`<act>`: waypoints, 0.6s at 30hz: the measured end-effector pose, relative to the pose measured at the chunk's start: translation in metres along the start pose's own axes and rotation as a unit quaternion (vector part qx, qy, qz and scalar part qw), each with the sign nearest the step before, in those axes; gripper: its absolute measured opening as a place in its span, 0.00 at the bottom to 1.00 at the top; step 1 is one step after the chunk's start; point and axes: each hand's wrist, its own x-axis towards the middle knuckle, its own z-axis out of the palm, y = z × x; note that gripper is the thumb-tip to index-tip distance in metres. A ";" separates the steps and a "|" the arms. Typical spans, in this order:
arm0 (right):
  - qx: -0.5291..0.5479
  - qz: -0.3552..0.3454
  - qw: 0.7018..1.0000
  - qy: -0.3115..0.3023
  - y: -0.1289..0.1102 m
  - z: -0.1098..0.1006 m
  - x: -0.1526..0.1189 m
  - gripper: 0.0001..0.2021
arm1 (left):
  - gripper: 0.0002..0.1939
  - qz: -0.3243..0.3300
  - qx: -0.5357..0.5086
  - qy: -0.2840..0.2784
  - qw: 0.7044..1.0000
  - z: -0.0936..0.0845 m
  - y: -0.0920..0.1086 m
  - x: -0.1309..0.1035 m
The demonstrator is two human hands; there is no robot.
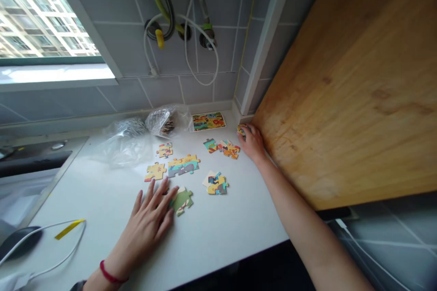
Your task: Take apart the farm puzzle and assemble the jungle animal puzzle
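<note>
My left hand lies palm down on the white counter with its fingers stretched out. Its fingertips are beside a green puzzle piece and partly hide it. My right hand reaches to the far right, its bent fingers on a small puzzle piece that they partly cover. Between the hands are joined puzzle pieces in yellow, teal and grey. A yellow piece sits left of these, with another piece behind. Overlapping pieces and a colourful group lie to the right.
A printed picture card lies by the back wall, next to clear plastic bags, one with a stack inside. A wooden panel stands close on the right. A sink and a white cable are on the left.
</note>
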 end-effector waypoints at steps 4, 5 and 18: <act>0.050 0.014 0.999 0.006 -0.002 -0.002 0.000 0.17 | 0.32 -0.042 0.017 0.005 0.999 -0.009 0.006 -0.011; 0.067 0.018 0.998 0.007 -0.002 -0.002 0.000 0.18 | 0.32 -0.045 0.019 0.006 0.999 -0.013 0.011 -0.008; 0.280 -0.051 0.957 0.053 -0.026 -0.012 -0.003 0.23 | 0.28 -0.018 0.016 -0.005 1.000 -0.010 0.017 0.003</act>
